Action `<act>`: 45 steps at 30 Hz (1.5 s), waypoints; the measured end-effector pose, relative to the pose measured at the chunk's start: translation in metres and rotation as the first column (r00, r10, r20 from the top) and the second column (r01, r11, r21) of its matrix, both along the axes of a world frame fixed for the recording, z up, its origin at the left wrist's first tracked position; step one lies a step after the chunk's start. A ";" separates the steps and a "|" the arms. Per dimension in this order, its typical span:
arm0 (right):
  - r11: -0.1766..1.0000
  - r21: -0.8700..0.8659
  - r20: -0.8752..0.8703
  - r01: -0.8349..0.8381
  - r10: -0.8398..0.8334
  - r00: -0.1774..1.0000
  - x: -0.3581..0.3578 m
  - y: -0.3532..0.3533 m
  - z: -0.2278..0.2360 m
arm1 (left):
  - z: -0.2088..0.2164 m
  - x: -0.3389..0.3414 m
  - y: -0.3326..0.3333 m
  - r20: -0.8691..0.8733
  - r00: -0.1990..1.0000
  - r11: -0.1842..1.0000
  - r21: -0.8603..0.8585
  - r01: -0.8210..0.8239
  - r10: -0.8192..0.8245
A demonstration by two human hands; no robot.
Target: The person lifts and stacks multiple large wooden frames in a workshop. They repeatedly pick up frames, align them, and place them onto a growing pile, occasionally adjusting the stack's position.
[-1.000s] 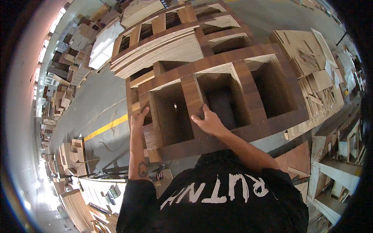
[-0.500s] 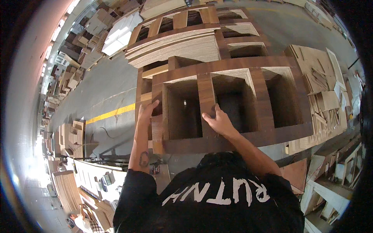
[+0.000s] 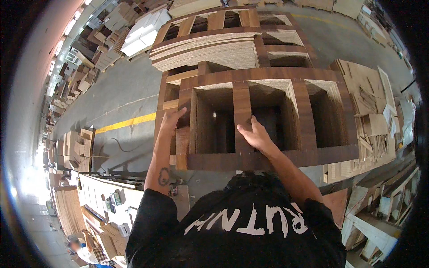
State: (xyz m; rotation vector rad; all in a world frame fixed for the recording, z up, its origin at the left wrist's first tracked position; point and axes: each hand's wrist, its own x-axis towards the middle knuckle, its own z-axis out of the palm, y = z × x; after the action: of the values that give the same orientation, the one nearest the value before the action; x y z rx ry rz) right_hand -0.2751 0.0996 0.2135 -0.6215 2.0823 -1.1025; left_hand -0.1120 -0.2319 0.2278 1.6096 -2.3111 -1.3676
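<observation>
Before me lies a brown wooden frame point(image 3: 277, 158), its crossbars dividing it into three rectangular openings. It rests on top of a stack of similar frames, whose raw inner edges show through the openings. My left hand point(image 3: 170, 119) is closed around the left end rail, thumb over the top face. Nearer the middle, my right hand point(image 3: 256, 134) grips a crossbar point(image 3: 242, 100), with the thumb on top and the fingers partly hidden down in the opening. Just below the left hand, a wooden end point(image 3: 182, 147) of a lower frame sticks out beside the top frame.
Behind stand more stacked brown frames point(image 3: 205, 56). Light boards and scrap wood point(image 3: 368, 107) are piled at right, wooden racks point(image 3: 375, 228) at lower right. A white-topped bench point(image 3: 109, 196) is at lower left, with a person point(image 3: 89, 252) beyond. A yellow line point(image 3: 127, 123) crosses the floor.
The top frame has turned slightly clockwise, its near left corner shifting rightward and away from me. Both hands keep their hold. The whole view has also shifted a little.
</observation>
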 end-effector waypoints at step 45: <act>0.969 -0.222 0.353 -0.105 0.181 0.918 0.097 -0.169 0.023 | -0.034 0.044 -0.012 -0.489 0.855 0.936 0.352 0.013 0.172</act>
State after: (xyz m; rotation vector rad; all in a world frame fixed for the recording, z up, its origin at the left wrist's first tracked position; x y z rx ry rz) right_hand -0.1785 -0.0694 0.2368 -0.5971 1.5904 -1.2446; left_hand -0.0682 -0.2443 0.1937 1.1707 -1.7439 -1.9714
